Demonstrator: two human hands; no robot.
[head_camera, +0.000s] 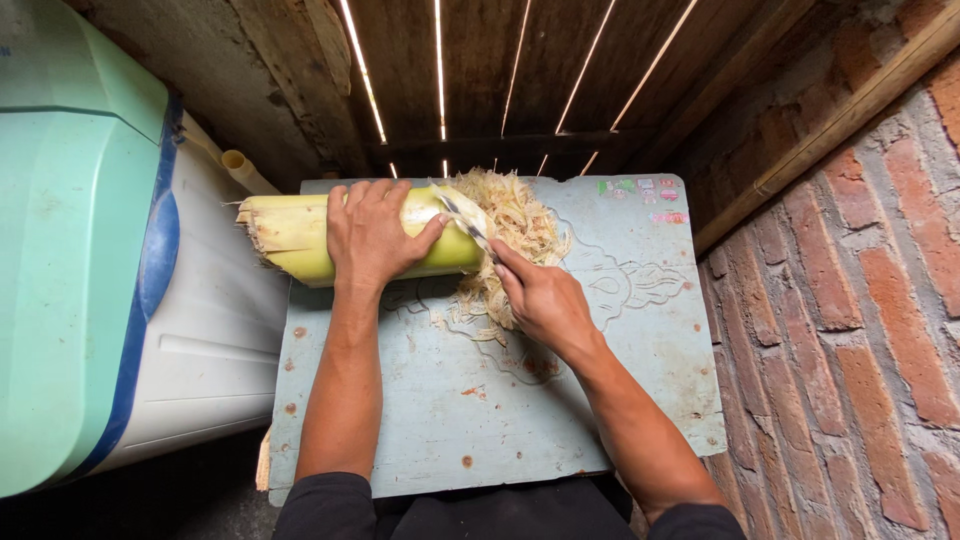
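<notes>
Slicing is partly done. The pale yellow-green stem (300, 235) is lain across the far edge of the worn blue-grey board (600, 400), overhanging its left side. It is pinned from above by the left hand (372, 235), fingers spread and wrapped over the top, thumb toward the cut end. The knife (462, 220) is gripped in the right hand (545, 300), fingers closed around the handle, blade set against the cut face just right of the left thumb. A heap of thin pale shavings (515, 230) is piled just beyond and beside the right hand, touching the cut end. Judged from this, a fair share is already shaved off; most of the visible stem length, under and left of the holding hand, is still uncut. A white-and-green plastic tub (90, 250) is seen well left of the left hand.
</notes>
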